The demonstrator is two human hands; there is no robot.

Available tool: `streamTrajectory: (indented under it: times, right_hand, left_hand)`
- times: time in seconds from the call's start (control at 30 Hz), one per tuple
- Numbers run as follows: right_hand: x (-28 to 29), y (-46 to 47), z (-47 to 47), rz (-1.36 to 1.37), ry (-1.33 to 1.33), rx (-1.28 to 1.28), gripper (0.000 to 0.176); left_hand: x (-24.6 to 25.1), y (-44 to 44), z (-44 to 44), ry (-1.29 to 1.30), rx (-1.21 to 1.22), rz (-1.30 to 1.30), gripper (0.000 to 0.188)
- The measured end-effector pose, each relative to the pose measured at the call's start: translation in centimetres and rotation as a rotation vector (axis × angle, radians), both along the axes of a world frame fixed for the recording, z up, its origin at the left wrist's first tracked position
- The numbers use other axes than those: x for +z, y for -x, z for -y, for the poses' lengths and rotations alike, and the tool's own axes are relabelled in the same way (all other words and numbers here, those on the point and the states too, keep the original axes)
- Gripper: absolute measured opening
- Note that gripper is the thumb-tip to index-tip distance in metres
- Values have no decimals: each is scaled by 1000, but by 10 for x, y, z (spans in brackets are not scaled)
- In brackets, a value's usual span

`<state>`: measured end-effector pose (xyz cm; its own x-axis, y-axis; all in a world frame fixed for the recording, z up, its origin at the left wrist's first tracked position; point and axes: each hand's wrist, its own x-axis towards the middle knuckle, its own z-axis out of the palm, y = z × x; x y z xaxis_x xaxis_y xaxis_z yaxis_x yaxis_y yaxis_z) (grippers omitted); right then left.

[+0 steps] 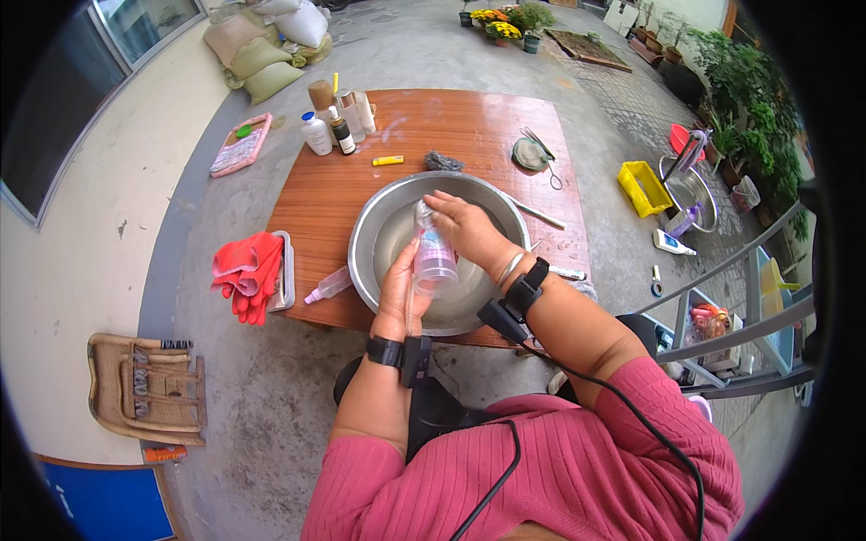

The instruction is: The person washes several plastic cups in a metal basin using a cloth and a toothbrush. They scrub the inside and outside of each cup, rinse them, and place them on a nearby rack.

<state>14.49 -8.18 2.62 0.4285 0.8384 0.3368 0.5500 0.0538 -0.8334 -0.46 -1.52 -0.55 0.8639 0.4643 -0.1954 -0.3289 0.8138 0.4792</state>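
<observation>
My left hand [400, 291] grips a clear plastic container [435, 260] with a pink checked pattern, tilted with its round end towards me. At its far end my right hand [467, 226] presses a small silvery wad [424, 214] against it; whether that is a scourer cannot be made out. Both hands are above a wide metal basin [362, 209] holding cloudy water [392, 237]. A dark scouring pad [443, 161] lies just beyond the basin's far rim. Left of the basin, a clear bottle with a pink cap [329, 285] rests against its side.
Bottles [331, 128] stand at the wooden table's [467, 122] far left corner. Near them lies a yellow lighter-like item [388, 161]. Scissors [553, 172] and a round green-edged pad [530, 154] lie far right. Red rubber gloves [249, 274] hang over a plastic box [287, 270] at left.
</observation>
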Motion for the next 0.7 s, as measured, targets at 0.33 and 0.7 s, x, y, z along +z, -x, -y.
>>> streamTrajectory:
  times: [0.33,0.7]
  right_hand:
    - [-56,-27,32,646,561,182,20]
    - [1,-9,44,-264,236,-50,24]
  left_hand:
    - [1,1,-7,33,57,118,48]
    - [-3,1,-7,-57,83,-59,50]
